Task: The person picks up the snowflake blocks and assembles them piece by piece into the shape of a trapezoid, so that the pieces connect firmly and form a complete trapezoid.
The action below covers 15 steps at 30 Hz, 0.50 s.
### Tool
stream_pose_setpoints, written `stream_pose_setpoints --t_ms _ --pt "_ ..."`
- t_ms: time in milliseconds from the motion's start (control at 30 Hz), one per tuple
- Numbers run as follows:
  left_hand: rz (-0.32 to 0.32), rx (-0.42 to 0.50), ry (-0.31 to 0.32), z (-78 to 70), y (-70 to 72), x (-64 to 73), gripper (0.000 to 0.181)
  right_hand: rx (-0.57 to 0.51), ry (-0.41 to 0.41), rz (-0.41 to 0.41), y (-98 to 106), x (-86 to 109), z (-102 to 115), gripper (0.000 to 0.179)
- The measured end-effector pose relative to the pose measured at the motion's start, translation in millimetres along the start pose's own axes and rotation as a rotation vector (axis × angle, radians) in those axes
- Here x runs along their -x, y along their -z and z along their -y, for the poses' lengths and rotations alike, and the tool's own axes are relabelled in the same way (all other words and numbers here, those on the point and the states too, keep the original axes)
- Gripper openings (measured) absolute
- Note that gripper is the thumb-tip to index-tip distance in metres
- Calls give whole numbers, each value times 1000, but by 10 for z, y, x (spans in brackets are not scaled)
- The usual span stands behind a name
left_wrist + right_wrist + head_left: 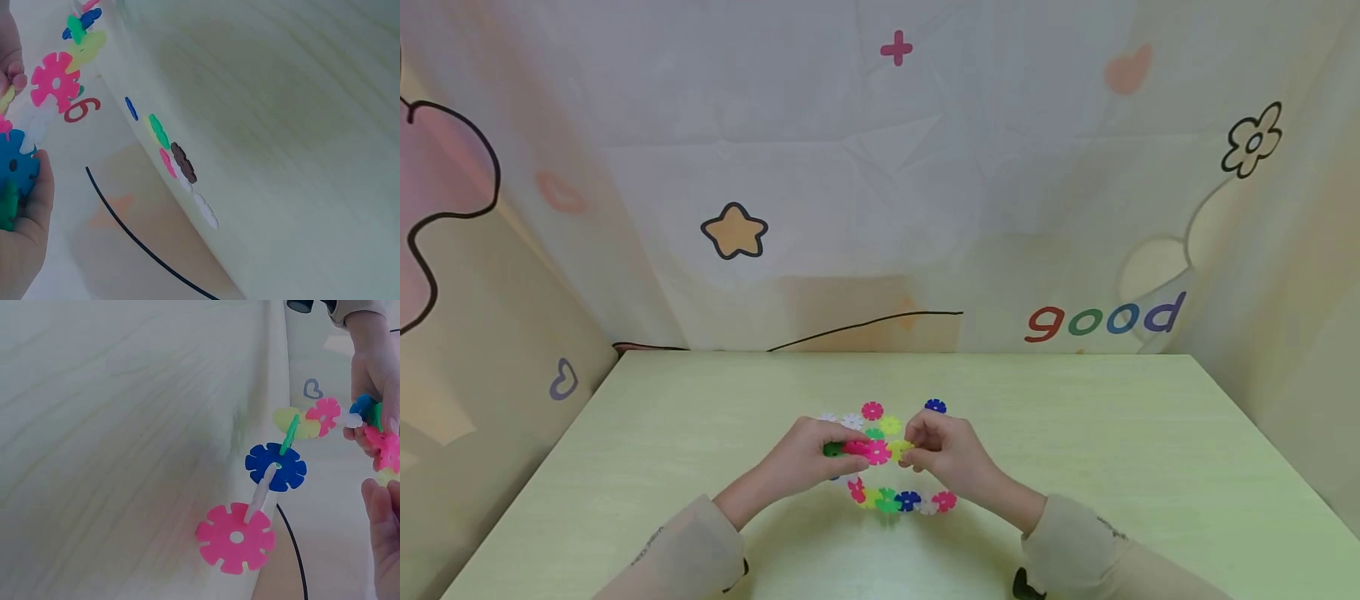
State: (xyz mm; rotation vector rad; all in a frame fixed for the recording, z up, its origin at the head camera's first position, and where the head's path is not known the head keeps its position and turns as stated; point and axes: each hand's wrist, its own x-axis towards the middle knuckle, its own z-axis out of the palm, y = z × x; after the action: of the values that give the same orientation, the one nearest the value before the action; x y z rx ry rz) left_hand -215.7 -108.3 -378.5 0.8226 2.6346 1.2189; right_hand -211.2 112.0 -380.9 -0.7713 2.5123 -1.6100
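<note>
My left hand (812, 454) grips a chain of slotted flower-shaped plastic discs near its green disc (832, 450) and a pink disc (877, 452). Thumb and fingers of my right hand (951, 454) pinch a yellow disc (898, 451), which touches or overlaps that pink one. From the left hand the chain curves down and rightward below both hands, through a green disc (888, 500) and a blue disc (907, 501). Its free end is a pink disc (236, 537), large in the right wrist view. A blue disc (17, 164) sits by the left palm. Fingers partly hide the joints.
Loose discs lie on the pale table (1112, 458) behind the hands: a pink one (872, 411), a white one (852, 422), a yellow one (890, 425), a blue one (936, 406) and a brown one (184, 162). A printed curtain (880, 192) hangs behind.
</note>
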Motion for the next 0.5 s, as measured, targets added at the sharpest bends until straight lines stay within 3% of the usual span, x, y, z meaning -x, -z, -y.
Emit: stream_pose_setpoints --t_ms 267,500 --pt "12 5 -43 -60 -36 26 28 -20 25 50 36 26 15 10" --pt "48 -55 -65 -90 -22 29 28 3 23 96 29 10 9 9"
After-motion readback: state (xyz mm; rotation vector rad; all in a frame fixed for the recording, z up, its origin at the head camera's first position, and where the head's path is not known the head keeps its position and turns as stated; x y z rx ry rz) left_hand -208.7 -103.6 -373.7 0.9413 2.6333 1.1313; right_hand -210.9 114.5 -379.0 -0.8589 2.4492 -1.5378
